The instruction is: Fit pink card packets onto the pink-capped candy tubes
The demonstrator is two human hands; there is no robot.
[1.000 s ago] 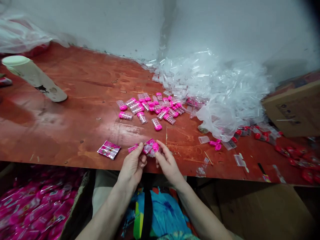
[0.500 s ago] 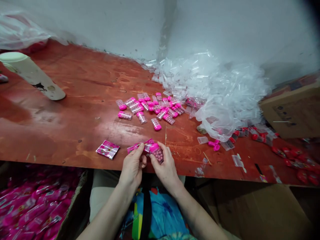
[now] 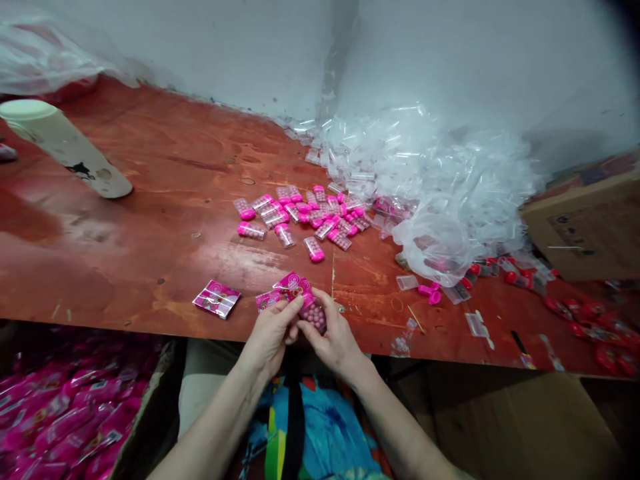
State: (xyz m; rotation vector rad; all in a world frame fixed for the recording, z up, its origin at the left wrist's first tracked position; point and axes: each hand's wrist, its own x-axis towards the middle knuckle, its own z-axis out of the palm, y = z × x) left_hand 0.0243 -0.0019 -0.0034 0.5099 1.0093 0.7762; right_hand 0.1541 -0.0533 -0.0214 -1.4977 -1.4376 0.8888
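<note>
My right hand [image 3: 336,341] is closed around a small clear candy container [image 3: 315,316] filled with pink balls. My left hand [image 3: 270,335] pinches a shiny pink printed wrapper [image 3: 290,283] over the container's top, covering most of its cap. Just left of these, another pink printed wrapper [image 3: 267,300] lies on the table, partly hidden by my left hand. Farther left rests a flat stack of similar wrappers [image 3: 217,298]. Beyond my hands, several filled containers with pink caps [image 3: 313,249] lie in a loose group.
A heap of clear empty containers [image 3: 370,153] lies against the wall, with a plastic bag [image 3: 435,247] in front. A cardboard box [image 3: 590,227] and red-capped containers [image 3: 520,277] are at right. A pale bottle [image 3: 75,153] stands left. Below is a box of pink packages [image 3: 75,413].
The wrapper in my left hand has come up and over the container's cap, its printed face now showing more. My right hand keeps its hold on the container.
</note>
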